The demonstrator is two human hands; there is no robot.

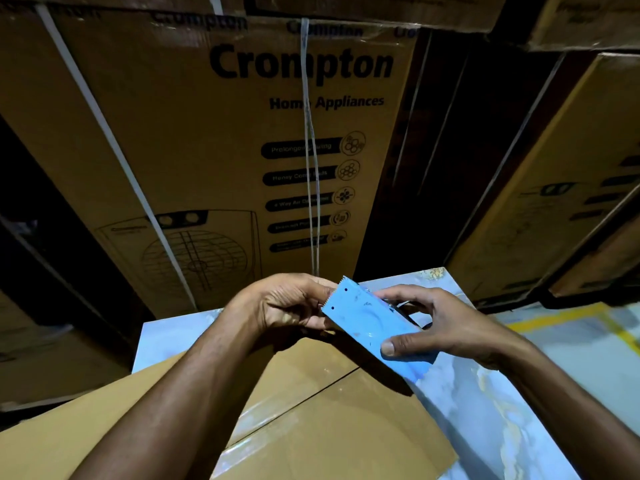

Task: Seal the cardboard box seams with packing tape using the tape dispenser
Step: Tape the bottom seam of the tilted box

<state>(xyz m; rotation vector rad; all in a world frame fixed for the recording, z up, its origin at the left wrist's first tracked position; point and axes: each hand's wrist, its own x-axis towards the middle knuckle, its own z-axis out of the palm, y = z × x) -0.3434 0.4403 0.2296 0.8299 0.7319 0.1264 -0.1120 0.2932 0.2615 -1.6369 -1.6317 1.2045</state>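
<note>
A blue metal tape dispenser (367, 318) with serrated ends is held above the table, between both hands. My right hand (446, 323) grips its near half, thumb on the flat top and fingers curled over the far side. My left hand (291, 304) pinches its far serrated end. Below lies a flat brown cardboard box (311, 410), its centre seam showing as a dark line. A strip of clear tape (263, 434) shines across the box near its front. The tape roll is hidden under the dispenser.
The box rests on a pale blue marbled table (485, 427). Tall strapped cardboard cartons (207, 150) printed "Crompton Home Appliances" stand close behind, with more cartons (554, 188) at the right. A yellow floor line (571, 313) shows at far right.
</note>
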